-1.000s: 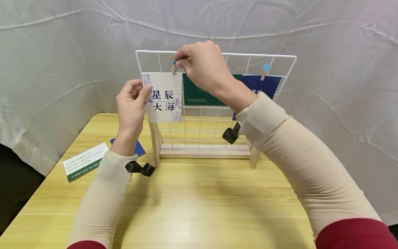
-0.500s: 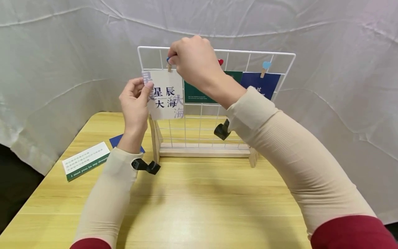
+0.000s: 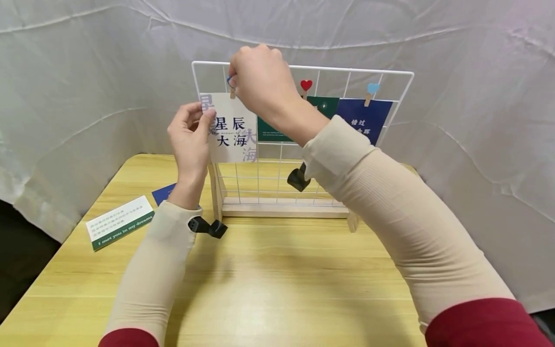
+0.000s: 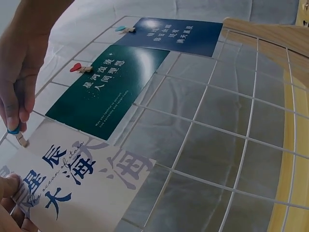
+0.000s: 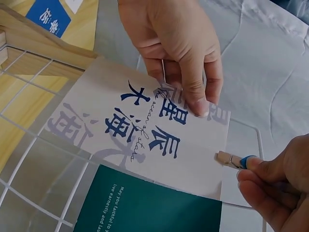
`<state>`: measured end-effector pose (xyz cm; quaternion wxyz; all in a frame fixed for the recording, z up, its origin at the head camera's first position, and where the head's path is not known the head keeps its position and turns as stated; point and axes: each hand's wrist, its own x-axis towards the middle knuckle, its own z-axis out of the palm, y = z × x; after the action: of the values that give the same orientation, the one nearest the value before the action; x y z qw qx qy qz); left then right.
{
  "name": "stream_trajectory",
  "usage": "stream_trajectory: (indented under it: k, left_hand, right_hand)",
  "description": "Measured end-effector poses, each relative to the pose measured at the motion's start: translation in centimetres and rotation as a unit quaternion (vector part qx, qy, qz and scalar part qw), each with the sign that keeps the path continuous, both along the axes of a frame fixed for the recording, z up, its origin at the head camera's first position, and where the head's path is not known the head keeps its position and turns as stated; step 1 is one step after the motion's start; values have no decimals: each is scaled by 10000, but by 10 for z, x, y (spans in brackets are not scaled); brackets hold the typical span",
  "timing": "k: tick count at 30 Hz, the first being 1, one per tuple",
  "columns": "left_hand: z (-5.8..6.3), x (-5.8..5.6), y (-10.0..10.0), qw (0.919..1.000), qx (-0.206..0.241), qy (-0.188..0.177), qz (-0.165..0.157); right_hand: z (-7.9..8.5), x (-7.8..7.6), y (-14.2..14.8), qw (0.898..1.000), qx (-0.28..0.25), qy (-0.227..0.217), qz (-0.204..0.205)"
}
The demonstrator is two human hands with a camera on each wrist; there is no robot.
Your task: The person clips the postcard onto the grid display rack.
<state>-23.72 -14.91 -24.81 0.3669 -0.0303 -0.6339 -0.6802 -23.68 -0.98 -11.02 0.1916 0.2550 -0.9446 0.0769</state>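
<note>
My left hand (image 3: 191,140) pinches the left edge of a white card (image 3: 230,153) with dark blue characters, holding it against a white wire grid (image 3: 280,183). Thumb and fingers of my right hand (image 3: 264,82) pinch a small wooden clothespin (image 5: 231,159) with a blue top. In the right wrist view its tip overlaps the card's top edge. Beside the white card hangs a green card (image 4: 104,92) under a red heart clothespin (image 3: 306,85). Farther right, a light blue heart clothespin (image 3: 372,88) holds a dark blue card (image 4: 183,36).
The grid stands in a wooden base (image 3: 286,211) on a yellow wood table (image 3: 277,270). Left of it lie a white and green card (image 3: 119,221) and a blue card (image 3: 162,193), partly behind my left wrist. A pale cloth (image 3: 108,96) hangs around the back.
My right hand has moved left with the clothespin along the white card's top edge, uncovering the red heart clothespin. My left hand keeps its pinch on the card, shifting slightly up in view.
</note>
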Motion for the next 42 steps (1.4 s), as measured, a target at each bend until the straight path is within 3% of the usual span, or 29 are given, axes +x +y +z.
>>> stream_trajectory:
  k: [6, 15, 30, 38, 42]
  left_hand:
    - [0, -2, 2, 9998, -17, -148, 117]
    - [2, 3, 1, 9997, -119, 2, 199]
    - [2, 9, -7, 9973, -580, -130, 438]
    - [0, 12, -10, 9805, -1570, -191, 1169]
    - [0, 12, -9, 9757, -1764, -76, 1294]
  right_hand:
    - [0, 0, -5, 9996, -57, -165, -224]
    - [-3, 0, -13, 9996, 56, -52, -263]
    - [-21, -2, -4, 9990, -271, 61, 341]
    - [-28, 3, 3, 9978, -404, 114, 518]
    - [-30, 7, 11, 9956, -585, 308, 658]
